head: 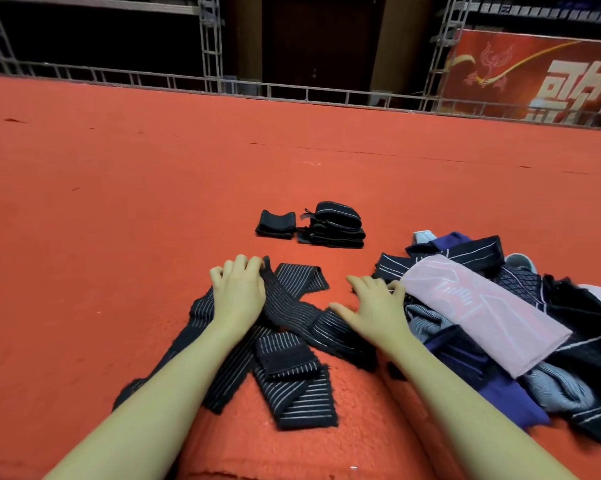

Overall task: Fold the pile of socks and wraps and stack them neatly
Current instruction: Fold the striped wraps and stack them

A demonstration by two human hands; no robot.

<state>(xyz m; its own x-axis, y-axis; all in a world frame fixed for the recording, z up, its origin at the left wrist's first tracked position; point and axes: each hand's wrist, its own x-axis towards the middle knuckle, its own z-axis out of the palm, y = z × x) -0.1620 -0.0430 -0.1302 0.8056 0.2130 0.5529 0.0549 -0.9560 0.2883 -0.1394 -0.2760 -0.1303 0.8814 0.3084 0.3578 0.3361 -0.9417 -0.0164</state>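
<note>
A long black wrap with thin white stripes [292,341] lies tangled and crossed over itself on the red carpet in front of me. My left hand [238,292] has its fingers curled over the wrap's upper part and grips it. My right hand [375,310] lies flat with spread fingers, partly on the wrap and next to the unsorted pile [500,323] of socks and wraps, where a pink sock [479,306] lies on top. Farther away stands a stack of folded black wraps [333,225], with one small folded black piece [276,223] beside it.
Red carpet [119,202] stretches all around. At its far edge runs a low metal truss railing [223,84], with a red banner [534,77] behind it at the right. Purple, grey and dark striped pieces fill the pile at the right.
</note>
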